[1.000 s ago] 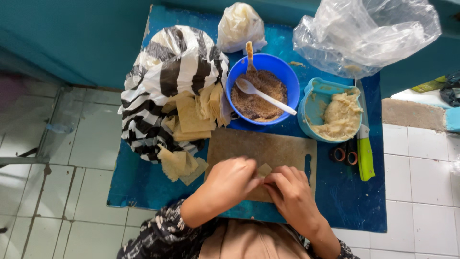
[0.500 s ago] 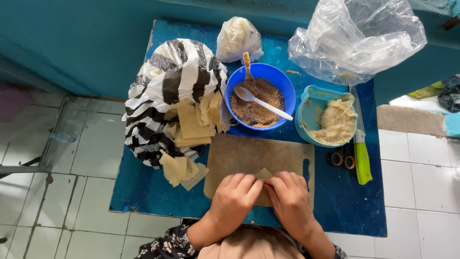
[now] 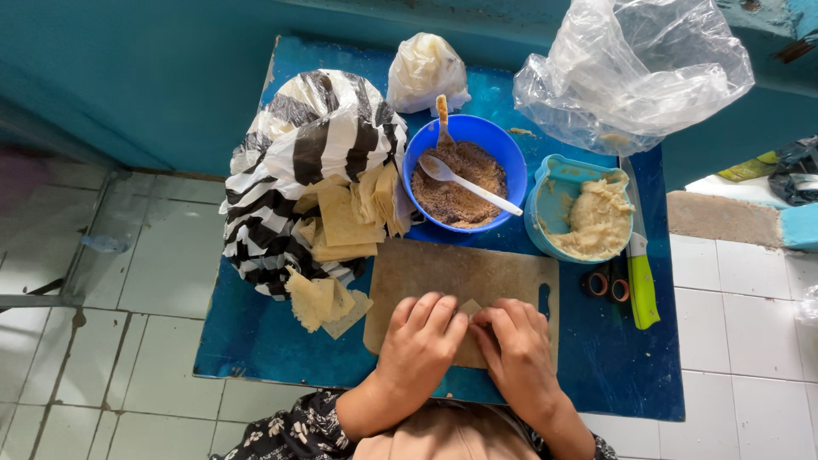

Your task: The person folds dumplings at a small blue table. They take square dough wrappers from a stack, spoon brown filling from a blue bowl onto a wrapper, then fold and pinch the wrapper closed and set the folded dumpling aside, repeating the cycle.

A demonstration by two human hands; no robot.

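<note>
Head cam: both hands pinching a dough wrapper [image 3: 469,307] on the cutting board [image 3: 460,274].
L hand [image 3: 423,342] & R hand [image 3: 517,351] are gripping it at 6 o'clock; blue filling bowl [image 3: 464,175] sitting at 12.

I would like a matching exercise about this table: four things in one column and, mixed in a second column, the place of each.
Things:
1. white spoon
2. pale dough
3. square wrappers
4. folded wrapper

Places:
A. spilling from the striped bag
B. between both hands' fingertips, on the board
C. in the dark blue bowl, on brown filling
D. in the light blue tub

Pairs: 1-C, 2-D, 3-A, 4-B
</note>
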